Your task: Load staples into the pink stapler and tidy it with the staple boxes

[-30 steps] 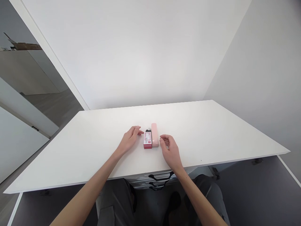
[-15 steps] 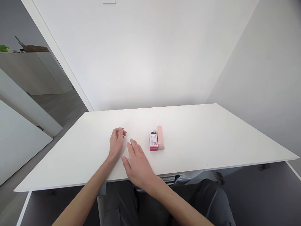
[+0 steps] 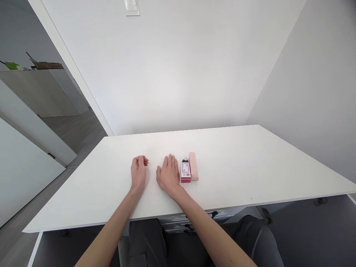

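My right hand lies flat on the white table, palm down with fingers stretched out. Its outer edge is right beside a small red-and-white box, perhaps touching it. That box seems stacked on another red one. Behind it pokes out a small black thing with a metal tip, mostly hidden. Against the box's right side is a long, rounded pink case. To the left, my left hand rests on its side with loosely curled fingers and nothing visible in it.
The table's front edge runs just above my knees. Below it are drawer fronts with a black handle. A white wall with a switch rises behind the table, and a grey wall closes the right side. A doorway opens at left.
My right hand has moved right and away from me, up beside the red-and-white box, and now lies flatter. My left hand has barely moved, its fingers slightly more curled. The view has tilted up slightly.
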### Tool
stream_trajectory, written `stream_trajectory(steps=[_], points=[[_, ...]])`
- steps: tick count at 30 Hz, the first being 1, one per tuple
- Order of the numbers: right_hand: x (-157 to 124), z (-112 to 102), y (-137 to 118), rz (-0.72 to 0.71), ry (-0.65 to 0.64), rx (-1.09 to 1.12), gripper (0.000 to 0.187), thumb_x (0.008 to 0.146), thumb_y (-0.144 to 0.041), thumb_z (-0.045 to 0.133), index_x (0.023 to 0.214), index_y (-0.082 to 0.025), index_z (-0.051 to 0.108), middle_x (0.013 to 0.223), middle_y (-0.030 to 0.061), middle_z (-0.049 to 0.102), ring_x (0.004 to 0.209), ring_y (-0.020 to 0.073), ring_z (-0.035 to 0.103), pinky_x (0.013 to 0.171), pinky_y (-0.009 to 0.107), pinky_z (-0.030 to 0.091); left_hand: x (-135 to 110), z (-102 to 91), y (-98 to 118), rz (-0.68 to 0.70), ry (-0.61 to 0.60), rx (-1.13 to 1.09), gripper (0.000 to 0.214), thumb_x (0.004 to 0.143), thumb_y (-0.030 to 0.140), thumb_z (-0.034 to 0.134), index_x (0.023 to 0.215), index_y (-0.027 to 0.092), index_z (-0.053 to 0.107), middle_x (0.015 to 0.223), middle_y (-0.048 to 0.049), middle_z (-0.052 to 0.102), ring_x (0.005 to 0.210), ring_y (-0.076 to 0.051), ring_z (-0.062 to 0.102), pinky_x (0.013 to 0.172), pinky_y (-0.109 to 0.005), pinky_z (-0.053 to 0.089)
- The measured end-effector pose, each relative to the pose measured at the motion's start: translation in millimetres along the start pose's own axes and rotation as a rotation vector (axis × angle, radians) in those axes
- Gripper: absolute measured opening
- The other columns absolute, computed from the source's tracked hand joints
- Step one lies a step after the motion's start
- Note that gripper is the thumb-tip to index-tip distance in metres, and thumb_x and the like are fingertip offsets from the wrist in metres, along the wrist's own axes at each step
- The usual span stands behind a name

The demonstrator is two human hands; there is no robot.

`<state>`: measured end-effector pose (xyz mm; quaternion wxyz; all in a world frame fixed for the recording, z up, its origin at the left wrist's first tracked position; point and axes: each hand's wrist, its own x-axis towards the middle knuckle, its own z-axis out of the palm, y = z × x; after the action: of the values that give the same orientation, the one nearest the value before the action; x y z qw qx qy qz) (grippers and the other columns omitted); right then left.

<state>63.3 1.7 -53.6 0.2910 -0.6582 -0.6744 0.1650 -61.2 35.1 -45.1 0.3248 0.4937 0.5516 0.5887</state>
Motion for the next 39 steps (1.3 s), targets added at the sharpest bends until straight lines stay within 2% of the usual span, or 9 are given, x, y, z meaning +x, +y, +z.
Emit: stream_trajectory(steps=[6, 20, 29, 39], points=[[6, 2, 4, 0.076, 0.055, 0.03, 0.068, 0.104, -0.034, 0.033, 0.157, 0.009, 0.027, 0.168, 0.0299, 0.016, 0.159, 0.0375, 0.01, 0.127, 0.055, 0.011, -1, -0.8, 3, -0.01, -0.008, 0.013, 0.025, 0.097, 0.046, 0.052, 0.098, 0.022, 0.06, 0.097, -0.0045, 0.065, 0.088, -0.019, 0.061, 0.088, -0.036, 0.051], [6, -17, 41, 0.057, 0.034, 0.0, 0.072, 0.106, -0.04, 0.033, 0.159, 0.007, 0.025, 0.169, 0.0269, 0.014, 0.159, 0.0356, 0.008, 0.128, 0.05, 0.011, -1, 0.6, 3, -0.002, -0.022, 0.045, 0.026, 0.097, 0.047, 0.052, 0.097, 0.022, 0.06, 0.098, -0.0049, 0.065, 0.088, -0.019, 0.061, 0.087, -0.036, 0.051], [11, -43, 79, 0.084, -0.009, -0.077, 0.074, 0.106, -0.046, 0.032, 0.16, 0.003, 0.024, 0.171, 0.0241, 0.013, 0.159, 0.0345, 0.009, 0.128, 0.045, 0.01, -1, 2.1, 4, -0.007, -0.039, 0.065, 0.025, 0.097, 0.046, 0.052, 0.098, 0.022, 0.06, 0.1, -0.0043, 0.065, 0.09, -0.019, 0.061, 0.087, -0.034, 0.05], [21, -84, 144, 0.101, -0.018, -0.114, 0.08, 0.104, -0.053, 0.033, 0.162, 0.0, 0.02, 0.171, 0.02, 0.015, 0.159, 0.0315, 0.01, 0.129, 0.043, 0.011, -3, 4.4, 12, -0.012, -0.076, 0.118, 0.024, 0.096, 0.045, 0.053, 0.095, 0.022, 0.06, 0.1, -0.0039, 0.066, 0.093, -0.02, 0.061, 0.089, -0.034, 0.048]])
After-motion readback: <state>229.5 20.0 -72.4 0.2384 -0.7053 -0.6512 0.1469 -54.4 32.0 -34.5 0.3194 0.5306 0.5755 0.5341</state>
